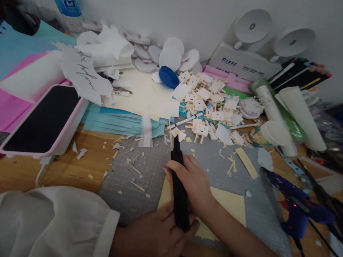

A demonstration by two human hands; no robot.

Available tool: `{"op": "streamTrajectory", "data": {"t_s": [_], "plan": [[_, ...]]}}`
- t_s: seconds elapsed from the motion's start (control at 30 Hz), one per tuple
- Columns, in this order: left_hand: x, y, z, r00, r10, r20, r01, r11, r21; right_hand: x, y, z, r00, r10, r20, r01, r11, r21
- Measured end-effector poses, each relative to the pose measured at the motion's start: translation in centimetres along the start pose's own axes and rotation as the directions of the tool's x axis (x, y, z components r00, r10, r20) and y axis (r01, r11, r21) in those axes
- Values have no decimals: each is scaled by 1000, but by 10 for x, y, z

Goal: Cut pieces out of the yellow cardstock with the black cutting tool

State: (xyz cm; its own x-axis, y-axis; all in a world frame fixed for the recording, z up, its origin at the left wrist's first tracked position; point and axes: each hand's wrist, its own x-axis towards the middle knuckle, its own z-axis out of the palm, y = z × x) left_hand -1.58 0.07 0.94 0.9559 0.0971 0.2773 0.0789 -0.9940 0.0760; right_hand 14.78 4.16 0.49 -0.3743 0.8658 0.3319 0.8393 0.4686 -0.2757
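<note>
My right hand [192,181] is closed around a black utility knife [179,195], its narrow end pointing away from me. My left hand [153,239] lies low over a cream sheet of paper [227,204], fingers stretched out. The lower end of the knife crosses over those fingers, and they are slightly blurred. Beneath the sheet is a grey cutting mat [136,174] strewn with paper scraps and thin strips. Just beyond the knife tip sits a pile of small paper figures with drawn faces [202,129].
A phone in a pink case [45,121] rests at left beside coloured paper. A blue glue gun [299,207] with a red light lies at right. White round pads [169,56], a blue lid [168,77], a paper cup [273,133] and a water bottle [65,3] stand further back.
</note>
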Motion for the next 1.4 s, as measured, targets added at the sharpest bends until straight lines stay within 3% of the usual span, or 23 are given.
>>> {"op": "streamTrajectory", "data": {"t_s": [0.43, 0.73, 0.87, 1.0, 1.2, 1.4], "plan": [[1, 2, 2, 1000, -19, -7, 19, 1000, -21, 1, 0, -1, 997, 34, 70, -36, 999, 25], [1, 2, 1, 999, -21, -31, 21, 1000, -12, 2, -1, 1, 998, 42, 45, -44, 998, 55], [4, -1, -2, 997, -46, -56, 44, 998, -39, 5, 6, -2, 997, 72, -1, -70, 978, 197], [5, -5, -7, 996, -54, -69, 52, 998, -32, 10, 12, -17, 994, 24, 109, -56, 953, 299], [0, -4, -4, 997, -49, -67, 47, 998, -31, 19, 5, -35, 954, -118, 276, 98, 992, 83], [-3, 0, 2, 998, -45, -45, 44, 999, -11, 18, 0, -34, 935, -187, 302, 216, 974, -66]]}}
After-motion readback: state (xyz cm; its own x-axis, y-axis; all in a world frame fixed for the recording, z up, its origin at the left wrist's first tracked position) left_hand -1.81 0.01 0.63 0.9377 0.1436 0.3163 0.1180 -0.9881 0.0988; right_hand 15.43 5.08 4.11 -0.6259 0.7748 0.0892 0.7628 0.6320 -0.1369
